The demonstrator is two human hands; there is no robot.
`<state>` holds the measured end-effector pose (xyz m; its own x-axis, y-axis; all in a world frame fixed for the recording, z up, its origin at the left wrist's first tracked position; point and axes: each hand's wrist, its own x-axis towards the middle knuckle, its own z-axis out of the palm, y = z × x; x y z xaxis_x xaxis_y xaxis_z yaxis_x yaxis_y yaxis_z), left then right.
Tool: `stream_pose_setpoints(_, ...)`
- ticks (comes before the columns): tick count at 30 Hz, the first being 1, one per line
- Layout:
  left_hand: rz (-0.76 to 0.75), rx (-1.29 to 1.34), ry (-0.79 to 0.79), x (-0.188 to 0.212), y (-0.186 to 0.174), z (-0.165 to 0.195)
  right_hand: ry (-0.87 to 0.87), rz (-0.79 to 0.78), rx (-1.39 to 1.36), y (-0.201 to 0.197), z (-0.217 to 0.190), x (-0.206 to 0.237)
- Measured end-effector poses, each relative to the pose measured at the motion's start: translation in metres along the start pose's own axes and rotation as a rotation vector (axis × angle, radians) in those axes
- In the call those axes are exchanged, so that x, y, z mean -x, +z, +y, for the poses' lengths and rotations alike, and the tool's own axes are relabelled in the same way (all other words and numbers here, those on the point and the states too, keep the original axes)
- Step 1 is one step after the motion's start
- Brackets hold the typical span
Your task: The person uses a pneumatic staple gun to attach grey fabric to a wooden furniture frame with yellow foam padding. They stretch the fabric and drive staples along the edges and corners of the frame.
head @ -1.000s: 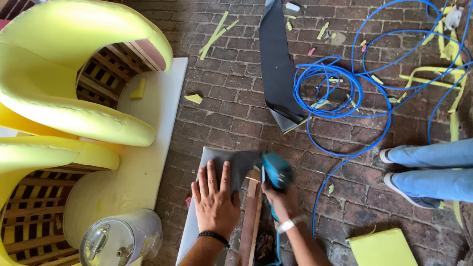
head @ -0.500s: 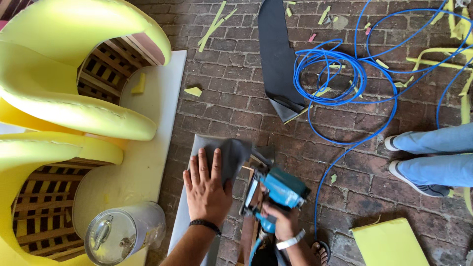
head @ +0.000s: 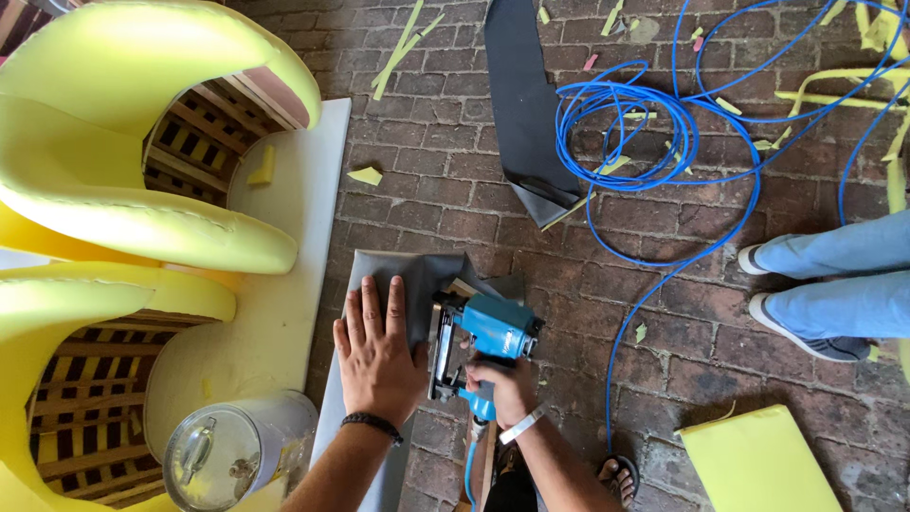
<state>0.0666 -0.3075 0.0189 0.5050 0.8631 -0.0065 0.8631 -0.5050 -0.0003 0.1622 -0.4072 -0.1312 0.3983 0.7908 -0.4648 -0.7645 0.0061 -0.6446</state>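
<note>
Grey fabric sheet (head: 417, 275) lies under the flat, spread left hand (head: 377, 356); just beside, the right hand (head: 504, 391) is clamped around the teal pneumatic staple gun (head: 483, 337).

We stand over a floor (head: 445, 180) of dark red brick, lit evenly by daylight. Yellow foam scraps (head: 365, 175) lie scattered across it. To our left sit two chair frames (head: 123, 142) of wooden slats padded with thick yellow foam, resting on a pale board (head: 284, 284). A yellow foam sheet (head: 758, 460) lies at lower right, and a dark fabric strip (head: 521, 104) stretches near the top.
</note>
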Motion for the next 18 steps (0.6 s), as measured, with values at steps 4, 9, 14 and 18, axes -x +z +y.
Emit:
stream_pose_setpoints(4, -0.060, -0.036, 0.022, 0.006, -0.004, -0.003, 0.035, -0.125, -0.077, -0.005, 0.009, 0.021)
stream_pose_setpoints(9, -0.090, 0.061, 0.107, 0.046, -0.009, -0.013, 0.087, -0.157, -0.050, -0.013, 0.032, 0.047)
stream_pose_setpoints(14, -0.069, 0.026, 0.097, 0.070, -0.005, -0.015, 0.131, -0.211, -0.043, -0.025, 0.048, 0.071)
stream_pose_setpoints(18, -0.049, 0.114, 0.117, 0.088, -0.007, -0.014, 0.149, -0.194, -0.067, -0.025, 0.053, 0.087)
